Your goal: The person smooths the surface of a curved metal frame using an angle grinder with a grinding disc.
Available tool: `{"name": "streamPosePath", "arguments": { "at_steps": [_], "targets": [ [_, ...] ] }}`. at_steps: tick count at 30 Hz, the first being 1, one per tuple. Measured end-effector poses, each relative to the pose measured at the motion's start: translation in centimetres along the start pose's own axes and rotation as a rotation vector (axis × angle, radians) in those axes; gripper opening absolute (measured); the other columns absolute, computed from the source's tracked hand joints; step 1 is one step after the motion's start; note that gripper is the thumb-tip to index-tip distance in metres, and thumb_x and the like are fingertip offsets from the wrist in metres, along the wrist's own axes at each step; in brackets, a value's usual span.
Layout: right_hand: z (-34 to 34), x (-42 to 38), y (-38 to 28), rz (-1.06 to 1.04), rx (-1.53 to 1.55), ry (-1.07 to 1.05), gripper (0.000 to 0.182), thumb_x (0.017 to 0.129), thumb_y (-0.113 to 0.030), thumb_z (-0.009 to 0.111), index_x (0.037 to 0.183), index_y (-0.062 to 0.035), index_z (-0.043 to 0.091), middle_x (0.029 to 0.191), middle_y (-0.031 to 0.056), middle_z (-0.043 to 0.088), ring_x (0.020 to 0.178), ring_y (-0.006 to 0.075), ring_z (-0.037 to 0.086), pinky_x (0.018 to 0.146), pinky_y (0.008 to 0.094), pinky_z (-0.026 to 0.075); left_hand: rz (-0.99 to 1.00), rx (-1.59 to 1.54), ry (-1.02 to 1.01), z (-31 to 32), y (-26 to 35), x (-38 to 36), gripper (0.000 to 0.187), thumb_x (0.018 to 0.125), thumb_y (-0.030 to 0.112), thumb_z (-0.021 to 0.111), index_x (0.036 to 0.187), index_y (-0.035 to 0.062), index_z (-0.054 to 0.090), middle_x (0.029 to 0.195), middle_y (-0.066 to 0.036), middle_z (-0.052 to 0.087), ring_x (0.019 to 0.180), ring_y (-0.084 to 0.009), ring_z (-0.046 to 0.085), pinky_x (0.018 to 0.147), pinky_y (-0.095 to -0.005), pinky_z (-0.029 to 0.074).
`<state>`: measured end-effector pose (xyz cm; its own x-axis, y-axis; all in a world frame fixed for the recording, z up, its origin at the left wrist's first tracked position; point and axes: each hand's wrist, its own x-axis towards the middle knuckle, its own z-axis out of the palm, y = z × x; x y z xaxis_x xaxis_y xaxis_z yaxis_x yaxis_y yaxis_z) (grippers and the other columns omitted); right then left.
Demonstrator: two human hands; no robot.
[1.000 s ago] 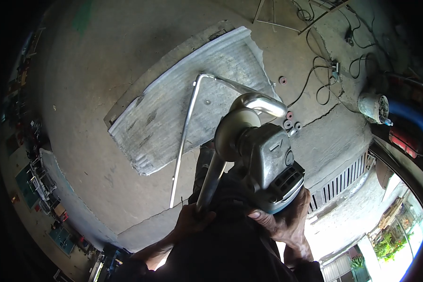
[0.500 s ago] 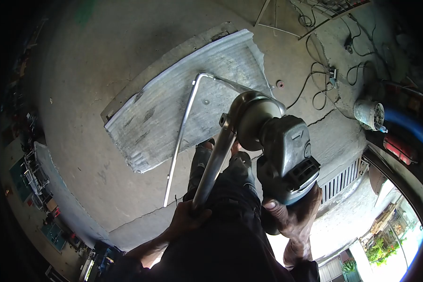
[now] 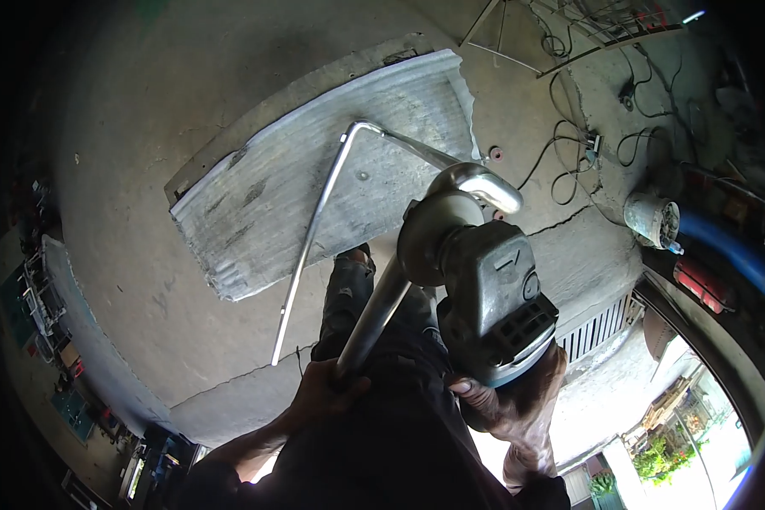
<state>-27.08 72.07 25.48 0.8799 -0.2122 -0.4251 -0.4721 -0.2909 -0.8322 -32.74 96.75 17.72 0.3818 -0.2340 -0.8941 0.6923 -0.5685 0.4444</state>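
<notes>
My left hand (image 3: 327, 393) is wrapped round the lower end of a shiny bent metal tube (image 3: 374, 319). The tube runs up from my lap, curves at the top, and continues to a second bend and a long thin leg on the left. My right hand (image 3: 527, 399) grips the rear of an angle grinder (image 3: 489, 280), its fingers partly hidden by the body. The grinder's round disc (image 3: 425, 238) lies against the tube just below its upper curve; exact contact cannot be made out.
A grey corrugated sheet (image 3: 255, 221) lies on the concrete floor beyond my feet. Black cables (image 3: 561, 161) trail at the right near a bucket (image 3: 650, 217) and a red object (image 3: 701, 285). A metal frame (image 3: 612, 38) stands at top right, a floor grate (image 3: 599, 327) at right.
The grinder has moved down along the tube, so more of the tube's curved end shows beyond the disc. The whole view has shifted slightly. Both hands keep their grip.
</notes>
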Motion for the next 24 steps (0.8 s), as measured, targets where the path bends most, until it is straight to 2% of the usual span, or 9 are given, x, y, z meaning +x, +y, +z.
{"name": "streamPosePath", "arguments": {
  "at_steps": [1,3,4,6,12,14,15,22,24],
  "targets": [
    [-0.3,-0.1,0.0,0.003,-0.026,-0.003,0.072,0.062,-0.043,0.081,0.102,0.0089,0.049,0.080,0.0128,0.064,0.071,0.0204,0.065,0.064,0.0305,0.053,0.004,-0.010,-0.004,0.0,0.1,0.1,0.036,0.073,0.034,0.071,0.074,0.0006,0.058,0.054,-0.005,0.052,0.052,-0.0112,0.049,0.049,-0.0312,0.039],
    [-0.8,-0.6,0.1,0.017,-0.076,-0.006,0.073,0.062,-0.043,0.081,0.102,0.0089,0.049,0.080,0.0129,0.064,0.071,0.0203,0.065,0.064,0.0306,0.053,-0.016,0.090,0.010,0.0,0.1,0.2,0.030,0.071,0.031,0.072,0.067,0.0035,0.061,0.056,-0.008,0.057,0.054,-0.0170,0.058,0.052,-0.0334,0.044],
    [-1.0,-0.8,0.1,0.023,-0.100,-0.007,0.073,0.062,-0.044,0.081,0.102,0.0089,0.049,0.080,0.0129,0.064,0.071,0.0202,0.065,0.064,0.0306,0.053,-0.014,0.084,0.005,0.0,0.1,0.2,0.030,0.071,0.031,0.072,0.067,0.0035,0.061,0.056,-0.008,0.057,0.054,-0.0170,0.058,0.052,-0.0334,0.044],
    [-1.4,-1.3,-0.1,0.034,-0.148,-0.007,0.074,0.062,-0.044,0.081,0.102,0.0090,0.049,0.079,0.0129,0.064,0.071,0.0202,0.065,0.064,0.0306,0.053,0.016,0.012,-0.007,0.0,0.1,0.1,0.034,0.073,0.032,0.070,0.074,0.0002,0.058,0.054,-0.006,0.052,0.051,-0.0112,0.049,0.049,-0.0314,0.039],
    [-1.6,-1.1,-0.6,0.040,-0.261,-0.025,0.075,0.062,-0.046,0.080,0.102,0.0091,0.049,0.079,0.0130,0.064,0.070,0.0200,0.065,0.063,0.0306,0.052,0.063,0.051,-0.006,0.1,-0.2,0.2,0.036,0.073,0.033,0.070,0.074,-0.0003,0.058,0.054,-0.008,0.052,0.051,-0.0132,0.049,0.050,-0.0324,0.039],
    [-0.8,-0.1,-0.7,-0.010,-0.144,0.124,0.078,0.059,-0.051,0.080,0.101,0.0085,0.050,0.079,0.0124,0.063,0.071,0.0191,0.064,0.063,0.0304,0.051,0.069,0.070,0.010,0.2,-0.3,0.3,0.036,0.073,0.033,0.070,0.074,-0.0003,0.058,0.054,-0.008,0.052,0.051,-0.0136,0.049,0.050,-0.0324,0.039],
    [-1.1,0.2,-1.5,0.201,-0.053,-0.002,0.080,0.061,-0.051,0.078,0.107,0.0063,0.048,0.094,0.0125,0.058,0.084,0.0222,0.056,0.076,0.0354,0.045,0.073,0.093,0.025,0.2,-0.4,0.3,0.036,0.073,0.033,0.070,0.075,-0.0003,0.058,0.054,-0.008,0.052,0.051,-0.0140,0.049,0.051,-0.0325,0.040],
    [0.2,0.8,-1.9,0.105,-0.007,0.031,0.074,0.063,-0.047,0.080,0.105,0.0062,0.050,0.088,0.0127,0.060,0.080,0.0197,0.059,0.072,0.0309,0.047,0.040,0.050,0.005,0.1,0.0,0.1,0.036,0.073,0.034,0.070,0.078,-0.0002,0.059,0.055,-0.008,0.052,0.052,-0.0138,0.050,0.053,-0.0321,0.041],
    [-0.2,0.6,-1.9,0.148,-0.037,-0.026,0.073,0.063,-0.045,0.080,0.104,0.0064,0.050,0.085,0.0124,0.060,0.080,0.0198,0.059,0.070,0.0315,0.048,0.047,0.001,0.007,0.0,0.2,0.0,0.035,0.073,0.033,0.071,0.078,-0.0002,0.059,0.056,-0.007,0.053,0.052,-0.0125,0.049,0.052,-0.0319,0.040]
  ]
}}
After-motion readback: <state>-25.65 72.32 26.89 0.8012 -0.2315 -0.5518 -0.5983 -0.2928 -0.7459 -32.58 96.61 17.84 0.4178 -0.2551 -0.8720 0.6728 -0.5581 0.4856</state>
